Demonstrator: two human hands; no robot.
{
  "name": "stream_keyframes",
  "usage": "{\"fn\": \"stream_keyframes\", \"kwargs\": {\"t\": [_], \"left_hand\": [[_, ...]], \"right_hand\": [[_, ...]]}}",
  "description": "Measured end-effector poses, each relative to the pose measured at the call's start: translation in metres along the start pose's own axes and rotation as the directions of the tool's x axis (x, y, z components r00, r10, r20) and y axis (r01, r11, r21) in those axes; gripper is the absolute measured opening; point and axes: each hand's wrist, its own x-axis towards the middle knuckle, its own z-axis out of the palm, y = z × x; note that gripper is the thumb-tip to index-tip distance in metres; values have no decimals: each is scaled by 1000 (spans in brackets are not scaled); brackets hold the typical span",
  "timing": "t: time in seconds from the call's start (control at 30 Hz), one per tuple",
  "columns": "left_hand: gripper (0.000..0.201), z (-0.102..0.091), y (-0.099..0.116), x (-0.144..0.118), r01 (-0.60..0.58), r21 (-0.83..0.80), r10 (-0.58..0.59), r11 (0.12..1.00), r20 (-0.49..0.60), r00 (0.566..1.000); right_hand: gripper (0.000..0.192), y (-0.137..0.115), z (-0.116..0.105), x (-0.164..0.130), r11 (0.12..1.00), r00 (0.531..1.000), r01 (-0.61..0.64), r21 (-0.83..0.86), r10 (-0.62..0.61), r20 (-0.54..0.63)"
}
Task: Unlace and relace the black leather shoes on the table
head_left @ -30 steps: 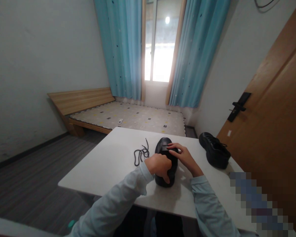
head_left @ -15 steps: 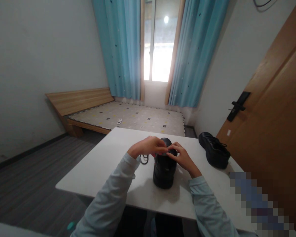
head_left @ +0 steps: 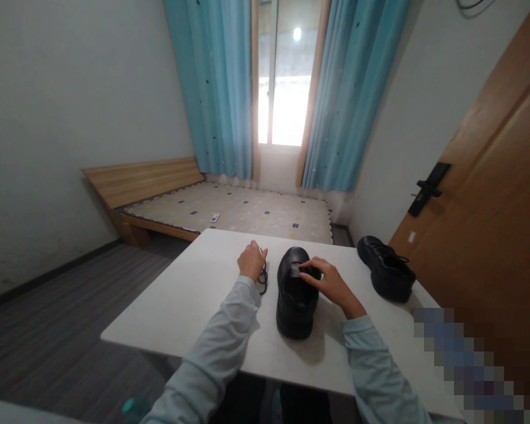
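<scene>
A black shoe (head_left: 294,318) stands upright on the white table in front of me, its heel towards me and its opening facing up. My right hand (head_left: 329,281) reaches over from the right side, thumb and fingers pinching the shoe tongue (head_left: 295,270). Left of the shoe, my left hand (head_left: 251,260) is closed on a black shoelace (head_left: 263,281), whose loops hang below the fingers. Whether this lace runs through any eyelet I cannot tell.
A second black shoe (head_left: 389,271), laced, lies near the table's right edge. The white table (head_left: 172,300) fills the area before me. Beyond it is a bed (head_left: 247,206) with a small white remote (head_left: 214,218). A wooden door (head_left: 494,194) stands to the right.
My left hand has moved left off the shoe, carrying the shoelace with it. My right hand stays at the shoe tongue, and the shoe's opening now shows.
</scene>
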Motion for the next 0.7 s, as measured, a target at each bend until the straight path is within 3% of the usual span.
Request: {"fn": "stream_keyframes", "kwargs": {"t": [0.23,0.47,0.57,0.7], "left_hand": [[30,16,-7,0,-57,147,52,988,36,998],[21,16,-3,0,-101,126,94,987,56,994],[18,7,-2,1,-105,16,103,994,91,991],[22,-3,2,2,-165,-326,202,931,83,976]], "right_hand": [[31,-2,1,2,1000,999,-16,-6,16,34],[30,-1,9,8,989,999,-24,-148,28,24],[46,-5,6,12,969,997,-32,-244,48,60],[63,-12,2,20,940,992,82,-332,-45,118]]}}
